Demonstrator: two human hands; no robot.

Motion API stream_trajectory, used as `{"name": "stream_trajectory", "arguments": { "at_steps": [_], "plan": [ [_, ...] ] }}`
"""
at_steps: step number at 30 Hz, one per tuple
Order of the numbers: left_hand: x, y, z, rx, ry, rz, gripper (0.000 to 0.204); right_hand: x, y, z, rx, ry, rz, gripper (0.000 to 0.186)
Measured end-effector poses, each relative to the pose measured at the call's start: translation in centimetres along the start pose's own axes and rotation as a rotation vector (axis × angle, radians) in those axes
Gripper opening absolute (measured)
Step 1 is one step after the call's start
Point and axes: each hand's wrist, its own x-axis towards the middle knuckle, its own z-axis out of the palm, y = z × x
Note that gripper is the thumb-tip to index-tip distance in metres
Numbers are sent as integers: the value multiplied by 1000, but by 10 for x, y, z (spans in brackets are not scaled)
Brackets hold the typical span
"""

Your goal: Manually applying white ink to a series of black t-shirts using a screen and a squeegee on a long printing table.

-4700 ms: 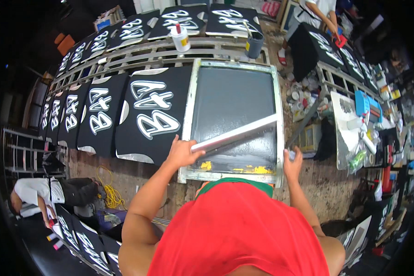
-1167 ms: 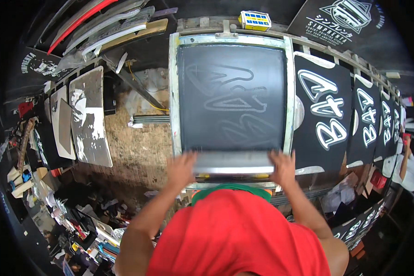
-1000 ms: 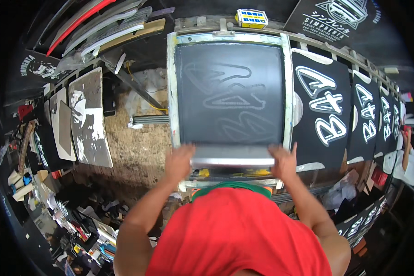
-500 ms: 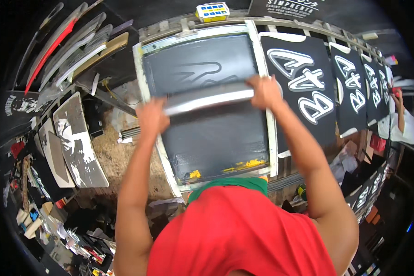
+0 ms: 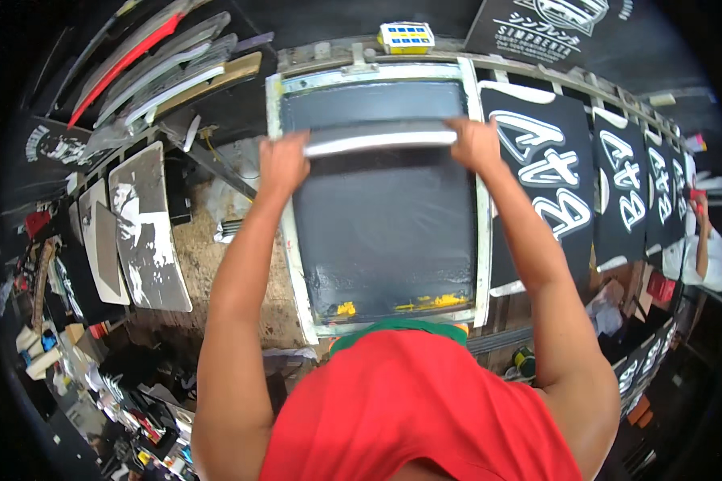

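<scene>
A long squeegee with a shiny silver edge (image 5: 381,143) lies across the upper part of a framed printing screen (image 5: 385,232). My left hand (image 5: 285,168) grips its left end, and my right hand (image 5: 475,146) is closed on its right end. Dark ink coats the mesh, and yellow smears (image 5: 431,302) mark the end near my body. Both arms reach out almost straight. The screen's pale wooden frame (image 5: 483,240) surrounds the mesh; whatever lies under it is hidden.
To the right, several black printed shirts (image 5: 541,172) lie on boards in a row. Stained pallets (image 5: 148,228) lean at left, below a rack of squeegees (image 5: 152,68). A yellow and white box (image 5: 407,38) stands beyond the screen. Another person's arm (image 5: 702,240) shows far right.
Both hands have pushed the squeegee farther from my body, toward the screen's far end. Raised letter outlines visible on the mesh before are now covered or gone. The head view has shifted slightly.
</scene>
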Motion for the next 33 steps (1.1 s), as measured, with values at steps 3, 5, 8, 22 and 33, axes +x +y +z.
{"name": "stream_trajectory", "arguments": {
  "at_steps": [3,5,8,22,33],
  "plan": [
    [62,-16,9,-93,129,-21,44,66,8,-11,-20,-3,40,47],
    [57,-13,2,-80,36,-134,46,58,1,-7,7,-27,36,45],
    [-10,1,-9,-55,-107,-136,45,-4,-7,-2,18,-75,-21,46],
    [-242,47,2,-222,-152,32,54,-241,-27,-9,76,-191,-143,43],
    [78,-21,-22,-183,244,-65,31,70,-1,-33,-86,264,-70,28]
  ]
}}
